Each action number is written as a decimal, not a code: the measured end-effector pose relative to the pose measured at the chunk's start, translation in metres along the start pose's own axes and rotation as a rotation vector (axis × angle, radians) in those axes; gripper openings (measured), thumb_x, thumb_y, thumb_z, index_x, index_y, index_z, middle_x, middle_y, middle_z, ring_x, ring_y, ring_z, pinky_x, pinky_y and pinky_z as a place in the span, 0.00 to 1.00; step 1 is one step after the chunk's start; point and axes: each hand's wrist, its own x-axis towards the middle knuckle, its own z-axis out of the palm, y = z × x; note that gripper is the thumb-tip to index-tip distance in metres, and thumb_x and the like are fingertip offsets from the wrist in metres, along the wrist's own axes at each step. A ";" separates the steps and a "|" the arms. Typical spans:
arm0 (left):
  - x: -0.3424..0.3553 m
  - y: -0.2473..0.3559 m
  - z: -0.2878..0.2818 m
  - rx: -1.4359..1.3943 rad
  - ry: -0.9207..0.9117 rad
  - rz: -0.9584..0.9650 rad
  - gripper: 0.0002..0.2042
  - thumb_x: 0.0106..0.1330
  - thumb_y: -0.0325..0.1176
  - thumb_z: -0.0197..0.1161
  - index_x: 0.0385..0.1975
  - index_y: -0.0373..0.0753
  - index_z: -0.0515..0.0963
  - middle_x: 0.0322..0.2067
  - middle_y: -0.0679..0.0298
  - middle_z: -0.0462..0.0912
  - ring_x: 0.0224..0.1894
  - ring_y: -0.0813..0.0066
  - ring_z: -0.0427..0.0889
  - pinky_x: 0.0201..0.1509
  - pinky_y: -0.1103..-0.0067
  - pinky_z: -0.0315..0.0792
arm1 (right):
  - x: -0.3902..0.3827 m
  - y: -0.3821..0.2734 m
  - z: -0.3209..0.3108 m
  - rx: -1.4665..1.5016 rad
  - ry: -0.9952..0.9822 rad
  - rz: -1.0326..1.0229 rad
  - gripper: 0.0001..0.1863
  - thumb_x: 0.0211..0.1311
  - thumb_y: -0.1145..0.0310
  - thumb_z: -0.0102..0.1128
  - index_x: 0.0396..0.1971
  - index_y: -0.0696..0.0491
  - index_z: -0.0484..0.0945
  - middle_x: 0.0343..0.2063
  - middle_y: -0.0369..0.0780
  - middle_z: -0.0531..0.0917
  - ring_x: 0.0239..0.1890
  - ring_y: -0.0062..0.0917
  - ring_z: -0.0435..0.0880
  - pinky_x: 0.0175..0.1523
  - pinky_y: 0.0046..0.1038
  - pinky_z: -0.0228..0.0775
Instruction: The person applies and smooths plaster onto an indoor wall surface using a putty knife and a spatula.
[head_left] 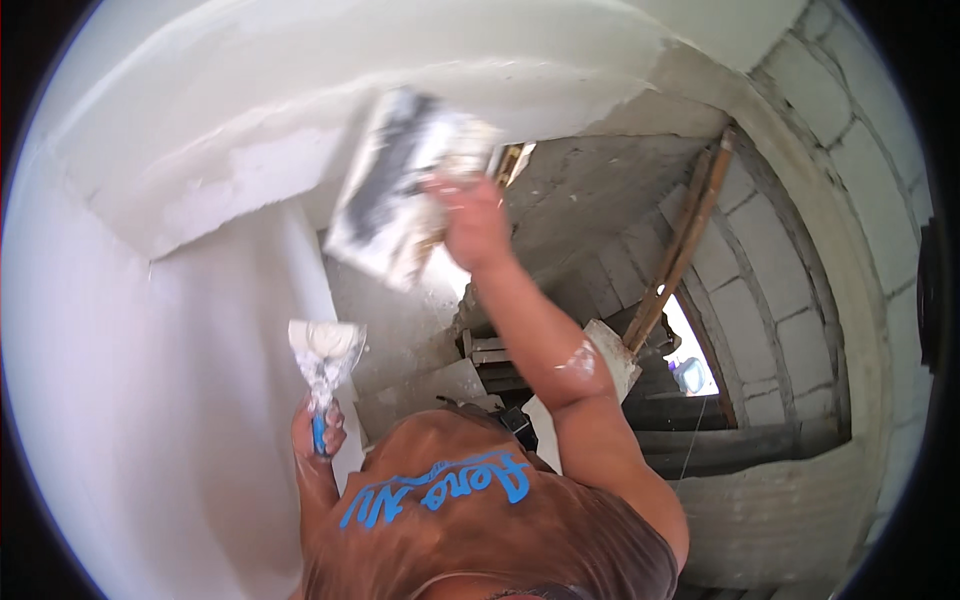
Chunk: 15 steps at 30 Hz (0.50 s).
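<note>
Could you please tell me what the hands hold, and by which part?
The left hand holds a putty knife by its blue handle; the right hand holds a wide trowel at its right side, the exact grip blurred.

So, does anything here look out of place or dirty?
Yes, one small thing: white smears mark the right forearm near the elbow, odd because they sit on bare skin. White also coats the putty knife in the left hand and the broad trowel in the right hand, which seems ordinary.
</note>
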 end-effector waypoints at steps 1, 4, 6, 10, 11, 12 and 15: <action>-0.001 0.000 0.005 -0.024 0.004 -0.005 0.12 0.73 0.38 0.49 0.49 0.38 0.67 0.25 0.53 0.73 0.12 0.72 0.68 0.08 0.78 0.63 | -0.004 -0.005 -0.011 0.825 0.080 0.353 0.20 0.65 0.76 0.59 0.56 0.58 0.68 0.47 0.38 0.80 0.48 0.26 0.81 0.53 0.30 0.76; 0.008 0.003 0.030 0.057 -0.030 -0.044 0.12 0.74 0.38 0.49 0.50 0.39 0.67 0.25 0.54 0.73 0.13 0.73 0.67 0.08 0.79 0.62 | -0.025 -0.029 -0.027 0.965 0.177 0.219 0.20 0.66 0.78 0.58 0.57 0.57 0.70 0.48 0.37 0.80 0.52 0.26 0.79 0.58 0.31 0.71; 0.019 0.001 0.050 0.099 -0.092 -0.074 0.12 0.74 0.37 0.50 0.51 0.39 0.68 0.26 0.54 0.74 0.13 0.73 0.68 0.09 0.80 0.62 | -0.056 -0.003 -0.047 0.539 0.100 -0.001 0.19 0.66 0.80 0.54 0.57 0.58 0.71 0.50 0.39 0.79 0.53 0.29 0.78 0.61 0.32 0.68; 0.069 -0.008 0.093 0.241 -0.180 -0.100 0.13 0.73 0.36 0.51 0.52 0.38 0.68 0.26 0.54 0.76 0.14 0.74 0.69 0.10 0.80 0.63 | -0.068 -0.006 -0.089 0.681 -0.186 -0.038 0.23 0.63 0.81 0.54 0.59 0.55 0.71 0.55 0.42 0.77 0.59 0.35 0.75 0.65 0.43 0.66; 0.079 -0.010 0.100 0.264 -0.159 -0.121 0.14 0.73 0.36 0.51 0.53 0.38 0.68 0.26 0.55 0.76 0.14 0.75 0.69 0.10 0.80 0.63 | -0.094 0.003 -0.095 0.620 -0.074 0.223 0.23 0.62 0.79 0.57 0.59 0.55 0.71 0.55 0.43 0.78 0.57 0.35 0.77 0.64 0.41 0.67; 0.092 -0.015 0.104 0.287 -0.147 -0.155 0.14 0.72 0.36 0.51 0.54 0.38 0.67 0.26 0.56 0.76 0.14 0.75 0.70 0.10 0.80 0.64 | -0.089 -0.023 -0.094 0.496 -0.101 0.221 0.15 0.60 0.75 0.62 0.49 0.56 0.79 0.52 0.45 0.80 0.57 0.34 0.78 0.62 0.34 0.70; 0.118 -0.018 0.065 0.327 -0.067 -0.229 0.16 0.72 0.39 0.51 0.55 0.40 0.68 0.23 0.59 0.76 0.12 0.77 0.68 0.10 0.83 0.64 | -0.112 -0.011 -0.095 0.328 -0.254 -0.009 0.23 0.52 0.78 0.66 0.51 0.50 0.80 0.53 0.41 0.81 0.59 0.32 0.76 0.67 0.34 0.63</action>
